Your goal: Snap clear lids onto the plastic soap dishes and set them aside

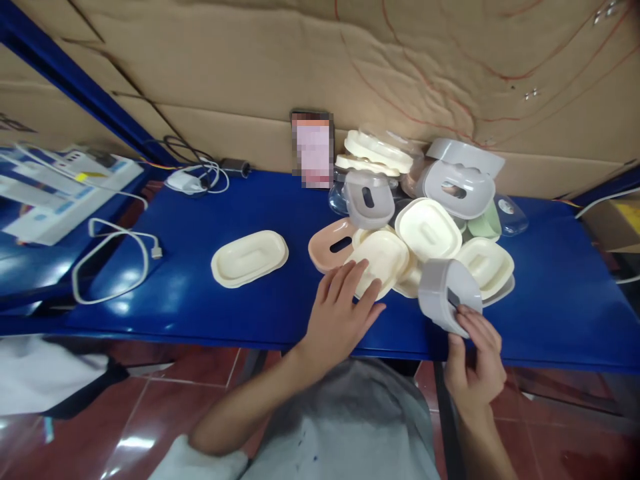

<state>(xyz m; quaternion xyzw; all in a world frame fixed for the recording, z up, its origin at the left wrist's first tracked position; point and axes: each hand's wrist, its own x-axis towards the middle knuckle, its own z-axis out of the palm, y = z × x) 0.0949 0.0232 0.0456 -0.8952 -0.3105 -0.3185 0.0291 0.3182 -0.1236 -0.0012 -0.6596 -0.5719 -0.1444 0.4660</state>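
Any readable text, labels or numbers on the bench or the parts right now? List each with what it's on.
No text can be read.
White and blue printed boxes at far left: print too blurred to read.
Upright phone-like screen against the cardboard: blurred out.
Grey plastic soap-dish part in the right hand: no marking visible.
Cream oval plastic tray under the left hand: plain.

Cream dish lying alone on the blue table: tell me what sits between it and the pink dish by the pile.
Nothing: in the head view only bare blue table separates the cream dish from the pink dish.
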